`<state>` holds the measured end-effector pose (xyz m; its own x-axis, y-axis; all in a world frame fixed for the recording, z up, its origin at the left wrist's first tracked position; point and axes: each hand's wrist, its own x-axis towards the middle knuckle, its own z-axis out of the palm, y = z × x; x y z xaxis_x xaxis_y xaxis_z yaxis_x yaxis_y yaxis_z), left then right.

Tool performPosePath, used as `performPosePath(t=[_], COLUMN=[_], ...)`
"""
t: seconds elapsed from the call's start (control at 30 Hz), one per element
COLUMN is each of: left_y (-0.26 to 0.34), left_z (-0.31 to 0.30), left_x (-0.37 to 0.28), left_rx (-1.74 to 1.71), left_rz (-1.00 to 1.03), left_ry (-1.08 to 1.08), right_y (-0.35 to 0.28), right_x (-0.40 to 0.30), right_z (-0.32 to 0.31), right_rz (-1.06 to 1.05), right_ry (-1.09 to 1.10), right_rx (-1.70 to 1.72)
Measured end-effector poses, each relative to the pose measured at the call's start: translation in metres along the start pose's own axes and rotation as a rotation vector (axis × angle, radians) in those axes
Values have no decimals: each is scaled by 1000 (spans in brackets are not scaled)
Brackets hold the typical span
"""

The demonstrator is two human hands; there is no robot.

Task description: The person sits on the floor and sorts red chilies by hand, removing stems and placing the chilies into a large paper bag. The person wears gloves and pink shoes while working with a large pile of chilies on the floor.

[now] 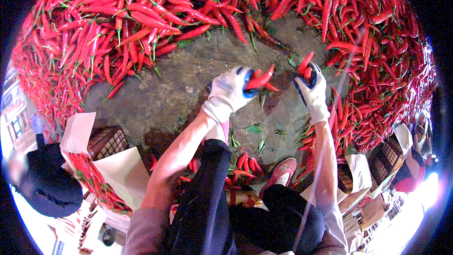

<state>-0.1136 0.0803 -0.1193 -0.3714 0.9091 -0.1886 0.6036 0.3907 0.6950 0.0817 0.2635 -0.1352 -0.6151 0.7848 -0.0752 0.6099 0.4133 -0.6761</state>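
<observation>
White work gloves with blue palms cover both of my hands. My left hand (231, 90) is closed around a few red chili peppers (261, 79), whose ends stick out to the right past the fingers. Just to its right, my right hand (313, 90) grips red chili peppers (305, 63) between thumb and fingers, one pointing up. Both hands are raised over a bare patch of grey-brown floor (184, 71). Around that patch curves a large heap of red chili peppers with green stems (141, 14). Loose green leaves (253, 128) lie scattered on the floor below my hands.
A plastic crate lined with paper and filled with chilies (97, 180) stands at my left, near a person in dark clothing (49, 180). More paper-lined crates (384, 156) are at my right. A few chilies (246, 166) lie by my pink shoe (285, 170).
</observation>
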Motion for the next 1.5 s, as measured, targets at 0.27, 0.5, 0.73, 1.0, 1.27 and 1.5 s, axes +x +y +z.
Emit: performPosePath(t=[0.27,0.5,0.73,1.0,1.27,1.5], left_y=[-16,-31,4,-46,-66,-66], left_z=[-12,-23,-1,-42,-56,-67], left_x=[6,-2,-2,17,52,50], left_rx=[-1394,-1577,-1664,-1611,-1417,-1514], left_rz=[-416,-526,-604,-410,-461,-483], left_ry=[252,117,217,617,499,309], right_y=[-74,-98,-179,-174,-200,-177], right_x=[73,35,0,106,154,197], right_z=[27,18,35,68,100,102], right_rz=[-122,56,-152,-131,-177,-61], right_ry=[-240,-342,-657,-266,-354,-814], right_rx=[-648,-42,-653,-76,-415,-17])
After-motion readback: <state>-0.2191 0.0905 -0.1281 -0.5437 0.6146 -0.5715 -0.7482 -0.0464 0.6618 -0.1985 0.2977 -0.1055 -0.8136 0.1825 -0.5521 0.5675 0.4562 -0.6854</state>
